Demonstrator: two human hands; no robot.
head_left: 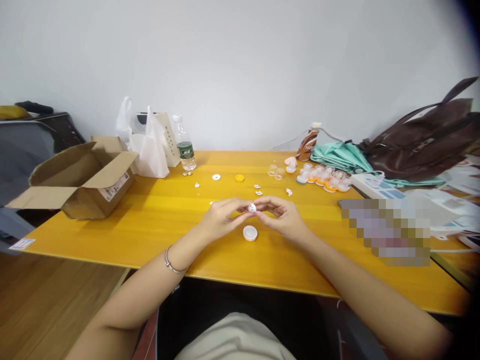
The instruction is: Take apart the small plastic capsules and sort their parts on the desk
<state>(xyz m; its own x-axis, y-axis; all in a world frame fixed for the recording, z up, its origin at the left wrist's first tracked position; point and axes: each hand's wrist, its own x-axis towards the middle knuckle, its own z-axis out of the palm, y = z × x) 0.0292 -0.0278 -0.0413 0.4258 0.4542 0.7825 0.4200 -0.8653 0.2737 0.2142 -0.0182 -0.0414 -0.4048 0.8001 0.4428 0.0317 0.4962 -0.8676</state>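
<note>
Between the fingertips of my left hand (225,216) and my right hand (282,216) is a small white plastic piece (252,207) with dark markings or gaps. Both hands pinch it from opposite sides, just above the table. Below it lies a round white cap-like part (250,233). Beyond my hands are small white pieces (258,193), another white piece (288,192), a yellow disc (239,178) and a white ring (216,177). Clear rings (278,175) lie farther back. The held piece is too small to name its kind.
An open cardboard box (93,195) stands at left, beside a white plastic bag (148,150) and a water bottle (185,145). At right are several clear-domed items (330,179), a brown drink bottle (309,142), teal fabric (343,157), a power strip (378,186) and a brown bag (423,140).
</note>
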